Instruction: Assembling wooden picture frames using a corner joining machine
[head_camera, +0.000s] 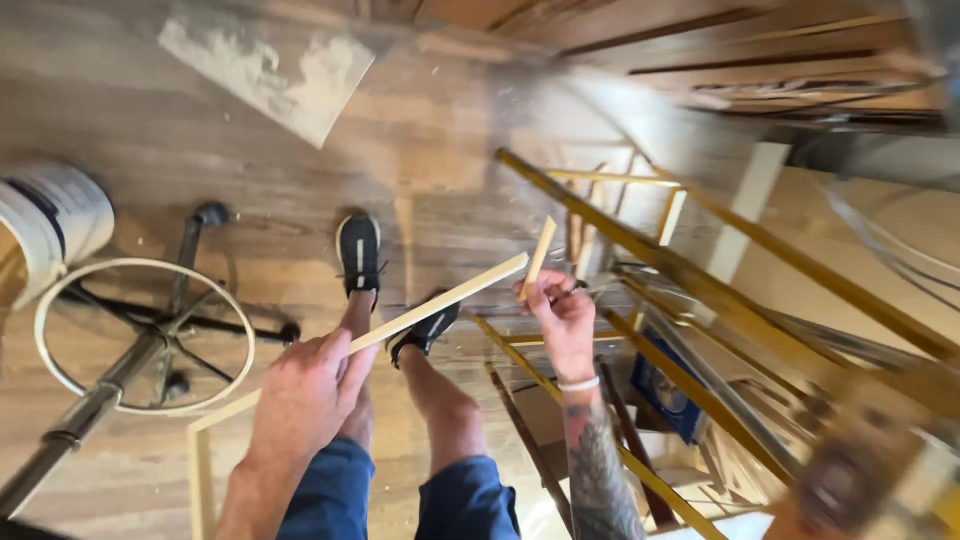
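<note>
My left hand (305, 390) grips a long thin pale wooden strip (450, 297) that runs up and to the right, and down toward a thin wooden frame corner (200, 440) at the lower left. My right hand (562, 310) is closed on a short pale wooden strip (540, 255) that stands nearly upright, just right of the long strip's far end. A dark thin tool or pen seems to lie between the right fingers. My legs in blue shorts and black shoes (360, 250) stand on the wooden floor below.
A stool base with a metal foot ring (140, 335) stands at the left beside a white bucket (55, 215). A yellow metal rack (700, 290) with wood strips and a blue box (665, 395) fills the right. A dusty board (270, 65) lies on the floor.
</note>
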